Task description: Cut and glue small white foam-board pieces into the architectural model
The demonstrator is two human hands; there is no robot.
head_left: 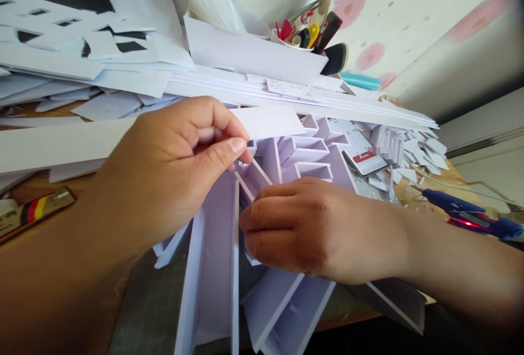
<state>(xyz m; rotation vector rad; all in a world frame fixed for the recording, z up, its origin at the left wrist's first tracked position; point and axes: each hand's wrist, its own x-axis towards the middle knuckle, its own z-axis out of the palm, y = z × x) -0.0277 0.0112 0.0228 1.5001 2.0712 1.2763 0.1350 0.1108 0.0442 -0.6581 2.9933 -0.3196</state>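
"What lies nearest?"

"A long, white, open-topped board trough (216, 268), its side walls already up, over a dark grey-green gridded cutting mat (143, 300)."

"And the hands?"

"The right hand (295, 229) is just beside it, fingers curled down among the white pieces; whether they grip one, I can't tell. The left hand (176, 158) hangs a little farther off, thumb and forefinger nearly together — anything between them is hidden or too small to make out."

"How much is built?"

"Past the right hand stands a cluster of small, white, open-topped board compartments (305, 150), walls up and tops uncovered. I'd judge the assembly well advanced, though I can't see whether every joint is fixed."

"What remains loose?"

"Behind the left hand runs a long, flat white strip (61, 142), seemingly unattached. Off to the right lies a blue tool with a red light (450, 202), probably a glue gun, and a lit smartphone (364, 156) rests near the compartments. Farther back are stacked long white strips (368, 112) — unused, by the look of them — and a pale cup of coloured-handled tools (313, 33)."
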